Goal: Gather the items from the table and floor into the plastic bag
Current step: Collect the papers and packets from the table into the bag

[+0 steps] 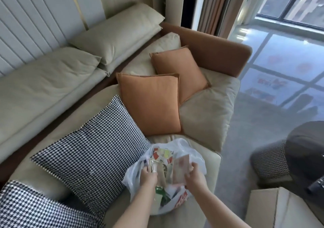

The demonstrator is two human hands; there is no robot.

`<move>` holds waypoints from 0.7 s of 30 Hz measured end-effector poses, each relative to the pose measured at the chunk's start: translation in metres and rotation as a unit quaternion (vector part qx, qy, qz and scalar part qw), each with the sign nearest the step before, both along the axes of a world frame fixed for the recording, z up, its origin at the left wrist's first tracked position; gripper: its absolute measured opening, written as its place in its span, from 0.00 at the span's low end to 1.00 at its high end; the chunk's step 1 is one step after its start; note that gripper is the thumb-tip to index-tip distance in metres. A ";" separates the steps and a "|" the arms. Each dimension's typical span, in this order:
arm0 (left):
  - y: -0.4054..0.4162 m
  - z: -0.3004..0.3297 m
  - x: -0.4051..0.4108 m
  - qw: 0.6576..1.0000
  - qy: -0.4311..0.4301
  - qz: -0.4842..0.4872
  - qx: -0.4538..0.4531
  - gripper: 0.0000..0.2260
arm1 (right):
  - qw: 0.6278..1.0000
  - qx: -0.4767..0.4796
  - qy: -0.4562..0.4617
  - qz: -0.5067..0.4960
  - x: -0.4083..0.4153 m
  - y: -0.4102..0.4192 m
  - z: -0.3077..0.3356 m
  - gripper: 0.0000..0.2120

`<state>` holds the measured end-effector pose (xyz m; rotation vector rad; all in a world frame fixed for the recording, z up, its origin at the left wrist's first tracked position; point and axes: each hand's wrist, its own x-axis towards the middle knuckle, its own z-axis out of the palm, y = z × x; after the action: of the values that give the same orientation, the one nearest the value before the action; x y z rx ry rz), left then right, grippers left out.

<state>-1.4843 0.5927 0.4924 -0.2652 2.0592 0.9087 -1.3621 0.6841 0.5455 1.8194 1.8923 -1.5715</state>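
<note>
Plastic bag [196,155]: thin, translucent white film with red print, slumped on the front edge of the sofa seat [208,112], its mouth gaping upward; soft, crinkly, no shape of its own.
Contents: flat printed packets and a dark green item [162,195] show through the film; each looks light, though together they probably give the bag some weight.
Left hand [148,172]: fingers curled over the bag's near-left rim, gripping the film and, it seems, a clear glossy wrapper [155,166] beside it.
Right hand [192,172]: pinches a flat, pale pinkish packet [181,169] by its edge, held over the open mouth.
Handling: the film is slippery and likely to tear under a sharp corner; I judge it best taken at the bunched rim or handles, with support under the bottom. The packet is thin and bendy, so an edge pinch suffices.
Surroundings: sofa in smooth beige leather-like cushions; two orange woven pillows [154,103]; a black-and-white houndstooth pillow [94,145] just beside the bag; glossy grey floor [263,105].
</note>
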 end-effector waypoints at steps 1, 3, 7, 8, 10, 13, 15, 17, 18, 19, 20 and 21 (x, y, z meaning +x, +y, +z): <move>0.002 -0.004 -0.003 1.000 0.001 -0.010 0.002 0.19 | 1.000 0.002 -0.012 0.005 -0.003 0.001 -0.006 0.22; 0.001 -0.008 -0.008 1.000 -0.001 -0.013 0.001 0.20 | 1.000 -0.005 -0.024 0.015 -0.010 0.003 -0.015 0.22; -0.008 -0.010 -0.011 0.999 -0.019 -0.030 -0.013 0.22 | 0.981 0.020 -0.077 0.177 -0.025 0.004 -0.020 0.23; -0.011 -0.010 -0.012 0.999 -0.018 -0.036 -0.021 0.23 | 0.972 0.033 -0.087 0.217 -0.028 0.004 -0.020 0.24; -0.018 -0.012 -0.016 0.998 0.000 -0.053 -0.044 0.23 | 0.959 0.047 -0.098 0.262 -0.033 0.006 -0.022 0.25; -0.022 -0.014 -0.021 0.997 0.004 -0.062 -0.051 0.24 | 0.928 0.081 -0.135 0.337 -0.037 0.012 -0.028 0.26; -0.024 -0.018 -0.020 0.997 -0.004 -0.059 -0.046 0.24 | 0.907 0.092 -0.148 0.383 -0.035 0.017 -0.032 0.26; -0.024 -0.019 -0.018 0.998 -0.014 -0.050 -0.043 0.24 | 0.885 0.092 -0.158 0.428 -0.032 0.021 -0.035 0.26; -0.024 -0.020 -0.017 0.998 -0.018 -0.051 -0.045 0.22 | 0.876 0.090 -0.161 0.445 -0.030 0.022 -0.035 0.26; -0.024 -0.020 -0.016 0.997 -0.018 -0.058 -0.048 0.20 | 0.870 0.087 -0.163 0.457 -0.029 0.023 -0.035 0.26; -0.024 -0.021 -0.014 0.996 -0.023 -0.064 -0.049 0.18 | 0.866 0.081 -0.166 0.465 -0.027 0.023 -0.035 0.26; -0.024 -0.021 -0.012 0.996 -0.027 -0.068 -0.048 0.18 | 0.863 0.073 -0.168 0.470 -0.025 0.023 -0.035 0.26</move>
<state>-1.4960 0.5689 0.4718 -0.1974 2.0473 0.7137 -1.3868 0.7068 0.5100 0.8126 2.1988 -0.7265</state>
